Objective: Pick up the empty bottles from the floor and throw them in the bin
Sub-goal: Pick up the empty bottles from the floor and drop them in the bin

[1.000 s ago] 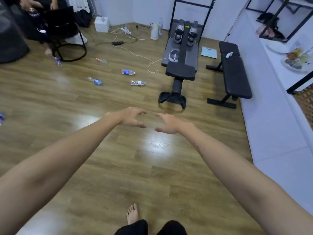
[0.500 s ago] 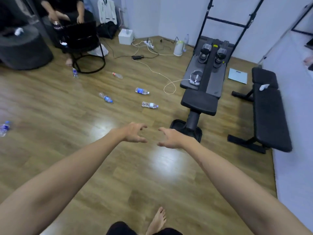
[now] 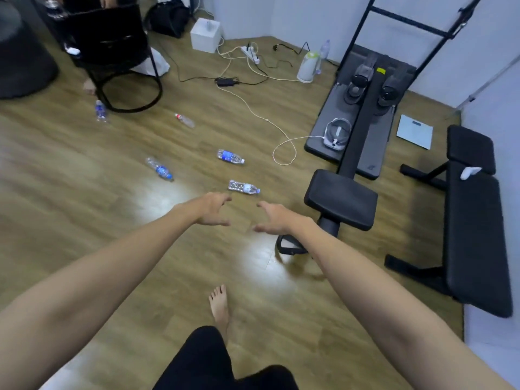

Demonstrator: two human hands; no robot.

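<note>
1. left hand [image 3: 211,208] and right hand [image 3: 274,218]: both extended at frame centre, fingers spread and loosely bent, holding nothing, a gap between them.
2. nearest bottle [image 3: 243,187]: lies on its side on the wooden floor [image 3: 84,192], just above the hands in the frame.
3. second bottle [image 3: 230,156] and third bottle [image 3: 159,169]: lying flat, centre-left.
4. two further bottles [image 3: 184,120] [image 3: 100,110]: upper left, near the black chair [image 3: 112,52].
5. bare foot [image 3: 220,305]: lower centre.
</note>
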